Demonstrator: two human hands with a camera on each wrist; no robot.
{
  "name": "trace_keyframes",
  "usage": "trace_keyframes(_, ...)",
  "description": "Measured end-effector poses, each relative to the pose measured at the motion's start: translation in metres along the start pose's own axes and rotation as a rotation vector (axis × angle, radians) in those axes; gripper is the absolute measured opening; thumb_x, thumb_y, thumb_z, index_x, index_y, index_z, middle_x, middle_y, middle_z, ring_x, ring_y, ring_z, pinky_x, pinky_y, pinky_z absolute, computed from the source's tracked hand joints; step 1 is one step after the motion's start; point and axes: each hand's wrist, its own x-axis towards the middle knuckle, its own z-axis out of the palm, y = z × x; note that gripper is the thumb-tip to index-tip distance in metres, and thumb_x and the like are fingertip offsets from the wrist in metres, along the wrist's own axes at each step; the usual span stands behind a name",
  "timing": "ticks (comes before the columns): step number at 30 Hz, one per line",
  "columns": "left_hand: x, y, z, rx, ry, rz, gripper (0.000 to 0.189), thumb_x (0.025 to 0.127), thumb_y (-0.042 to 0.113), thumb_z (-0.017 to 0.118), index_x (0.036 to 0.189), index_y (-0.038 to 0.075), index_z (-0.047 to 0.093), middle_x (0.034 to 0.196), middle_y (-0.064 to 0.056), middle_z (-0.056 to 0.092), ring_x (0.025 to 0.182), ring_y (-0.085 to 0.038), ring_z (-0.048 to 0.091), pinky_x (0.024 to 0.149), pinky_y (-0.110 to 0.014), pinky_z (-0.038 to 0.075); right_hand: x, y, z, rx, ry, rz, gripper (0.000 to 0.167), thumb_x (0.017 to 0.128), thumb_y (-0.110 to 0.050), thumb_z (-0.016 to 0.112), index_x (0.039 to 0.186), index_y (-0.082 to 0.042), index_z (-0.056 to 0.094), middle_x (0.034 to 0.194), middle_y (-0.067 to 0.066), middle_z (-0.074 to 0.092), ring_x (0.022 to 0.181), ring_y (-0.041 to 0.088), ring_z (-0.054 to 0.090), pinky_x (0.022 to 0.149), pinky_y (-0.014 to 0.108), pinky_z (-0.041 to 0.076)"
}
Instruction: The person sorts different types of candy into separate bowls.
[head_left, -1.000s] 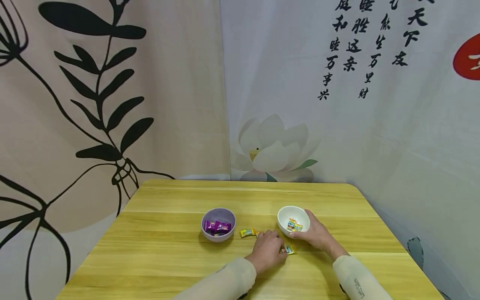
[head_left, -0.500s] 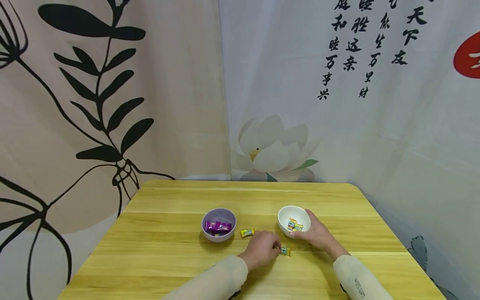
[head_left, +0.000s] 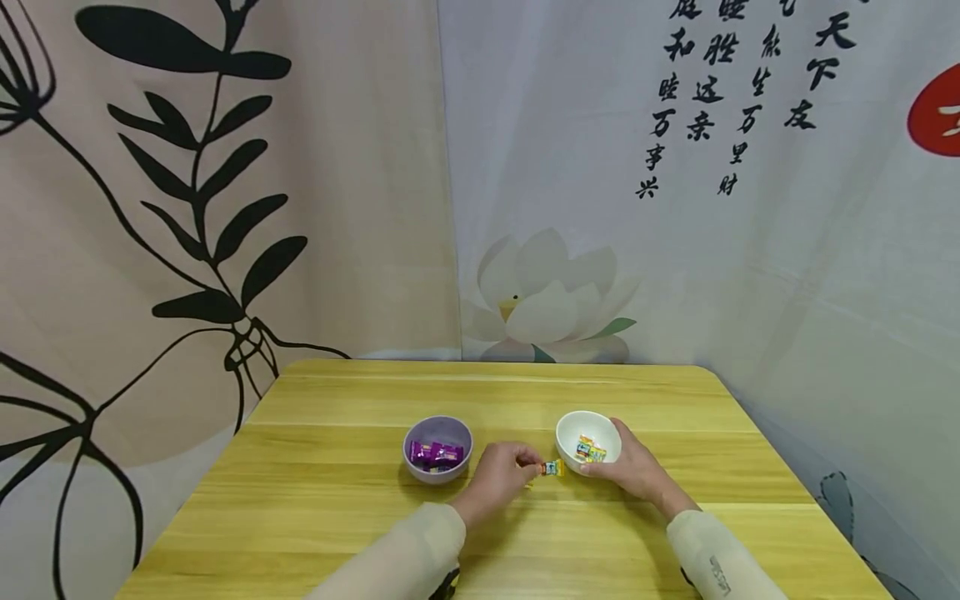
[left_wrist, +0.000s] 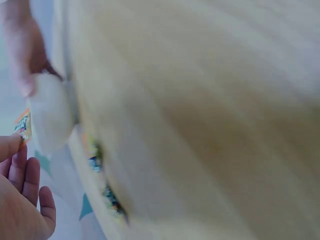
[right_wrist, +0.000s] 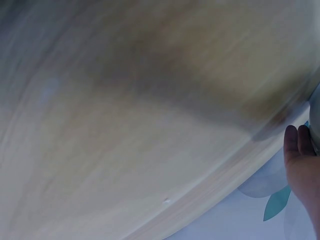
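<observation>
My left hand [head_left: 498, 479] pinches a small yellow-wrapped candy [head_left: 552, 468] by one end, just left of the white bowl [head_left: 566, 454]. In the left wrist view the pinched candy [left_wrist: 23, 125] shows between thumb and fingers beside the bowl [left_wrist: 52, 117]. My right hand [head_left: 633, 471] grips the white bowl from its right side, thumb at the front. A few yellow-wrapped candies [head_left: 589, 450] lie inside that bowl. The right wrist view catches only part of the right hand [right_wrist: 302, 172] and the bowl's edge.
To the left stands a purple bowl [head_left: 409, 468] holding purple-wrapped candies [head_left: 435, 455]. Two more wrapped candies [left_wrist: 95, 157] lie on the wooden table [head_left: 337, 500] in the left wrist view; the left hand mostly hides them from the head view. Printed curtains hang behind the table.
My left hand has lifted the candy off the table near the front and moved it forward, up close to the white bowl. The right hand and both bowls stay in place.
</observation>
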Motion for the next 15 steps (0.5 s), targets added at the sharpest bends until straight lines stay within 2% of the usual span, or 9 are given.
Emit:
trace_keyframes(2, 0.003, 0.005, -0.005, -0.046, 0.032, -0.012, 0.004, 0.089, 0.004, 0.073, 0.087, 0.007, 0.075, 0.08, 0.004, 0.071, 0.067, -0.004, 0.058, 0.057, -0.021, 0.05, 0.0, 0.0, 0.001, 0.007, -0.002, -0.003, 0.105, 0.074, -0.04, 0.087, 0.15, -0.003, 0.026, 0.13, 0.016, 0.055, 0.113, 0.029, 0.054, 0.097, 0.048, 0.042)
trace_keyframes(6, 0.014, 0.016, -0.008, -0.089, 0.069, -0.024, 0.004, 0.091, 0.008, 0.072, 0.09, 0.008, 0.075, 0.081, 0.006, 0.071, 0.072, -0.005, 0.059, 0.06, -0.022, 0.05, 0.0, -0.001, 0.001, 0.012, -0.01, -0.003, 0.103, 0.074, -0.04, 0.087, 0.15, -0.004, 0.027, 0.129, 0.015, 0.055, 0.111, 0.027, 0.054, 0.096, 0.046, 0.043)
trace_keyframes(11, 0.033, 0.026, 0.005, -0.098, 0.098, -0.04, 0.005, 0.091, 0.011, 0.072, 0.093, 0.009, 0.076, 0.083, 0.009, 0.07, 0.079, -0.004, 0.06, 0.068, -0.023, 0.051, 0.001, -0.001, 0.001, 0.019, -0.011, -0.013, 0.1, 0.075, -0.039, 0.087, 0.149, -0.005, 0.029, 0.126, 0.014, 0.056, 0.108, 0.025, 0.055, 0.091, 0.041, 0.044)
trace_keyframes(15, 0.044, 0.032, 0.015, -0.138, 0.081, -0.031, 0.008, 0.093, 0.009, 0.07, 0.098, 0.007, 0.075, 0.087, 0.007, 0.07, 0.082, -0.005, 0.062, 0.072, -0.023, 0.053, 0.002, -0.002, 0.002, 0.031, -0.009, -0.03, 0.095, 0.075, -0.037, 0.087, 0.146, -0.006, 0.033, 0.122, 0.013, 0.057, 0.103, 0.026, 0.056, 0.087, 0.038, 0.045)
